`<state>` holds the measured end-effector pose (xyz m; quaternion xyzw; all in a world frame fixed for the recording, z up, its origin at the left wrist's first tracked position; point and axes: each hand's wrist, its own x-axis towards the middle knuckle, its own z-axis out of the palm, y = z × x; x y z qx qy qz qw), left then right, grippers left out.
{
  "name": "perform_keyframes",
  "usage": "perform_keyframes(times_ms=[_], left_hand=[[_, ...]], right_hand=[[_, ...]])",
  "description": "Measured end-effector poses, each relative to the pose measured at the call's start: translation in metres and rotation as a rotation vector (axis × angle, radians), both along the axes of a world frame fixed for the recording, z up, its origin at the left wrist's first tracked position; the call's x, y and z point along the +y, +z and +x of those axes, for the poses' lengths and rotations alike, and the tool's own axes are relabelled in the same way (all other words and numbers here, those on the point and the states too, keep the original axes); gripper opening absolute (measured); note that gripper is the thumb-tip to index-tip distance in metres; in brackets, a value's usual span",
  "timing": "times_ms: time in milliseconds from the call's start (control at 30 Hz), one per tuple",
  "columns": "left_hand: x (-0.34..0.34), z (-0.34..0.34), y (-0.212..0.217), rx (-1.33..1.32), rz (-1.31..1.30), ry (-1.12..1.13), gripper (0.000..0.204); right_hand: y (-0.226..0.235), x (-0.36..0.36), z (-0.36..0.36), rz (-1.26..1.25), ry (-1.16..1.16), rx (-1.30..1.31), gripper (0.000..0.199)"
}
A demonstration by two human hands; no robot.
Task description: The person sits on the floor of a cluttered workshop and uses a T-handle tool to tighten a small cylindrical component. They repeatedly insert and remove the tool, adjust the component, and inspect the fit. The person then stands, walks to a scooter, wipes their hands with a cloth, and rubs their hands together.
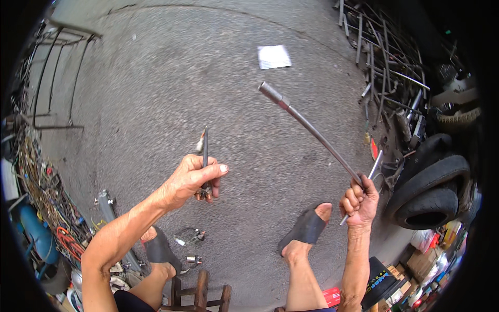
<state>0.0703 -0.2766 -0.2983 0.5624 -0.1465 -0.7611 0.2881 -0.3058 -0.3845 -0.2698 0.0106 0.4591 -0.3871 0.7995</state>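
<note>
My left hand [195, 179] is closed round a short black cable-like piece [206, 145]. A small whitish connector [200, 144] and an orange wire tip show beside its upper end. Below the fingers, small dark and coppery parts [204, 194] stick out; their kind is hard to make out. My right hand [358, 201] grips a long T-handle socket wrench [317, 136] near its crossbar. The wrench slants up to the left, its socket end raised over the pavement. The crossbar passes through my fist.
White paper [274, 56] lies ahead on the pavement. Small wired parts [193, 259] lie by my left foot, near a wooden stool [201, 291]. Metal rods [384, 57] and black tyres [429, 192] are piled right. Wires [44, 182] and a metal frame [56, 78] line the left.
</note>
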Motion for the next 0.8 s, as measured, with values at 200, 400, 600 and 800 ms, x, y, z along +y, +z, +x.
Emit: perform_keyframes(times_ms=[200, 400, 600, 800], left_hand=[[0.034, 0.051, 0.009, 0.072, 0.024, 0.24, 0.032], [0.04, 0.071, 0.006, 0.206, -0.164, 0.499, 0.039], [0.051, 0.073, 0.002, 0.161, -0.09, 0.37, 0.034], [0.1, 0.048, 0.057, 0.137, 0.089, 0.279, 0.032]], right_hand=[[0.009, 0.023, 0.049, 0.032, 0.104, 0.074, 0.025], [0.01, 0.046, 0.073, 0.022, 0.24, 0.161, 0.025], [0.036, 0.071, 0.09, -0.101, 0.351, 0.286, 0.024], [0.121, 0.129, 0.095, -0.416, 0.817, 0.629, 0.033]])
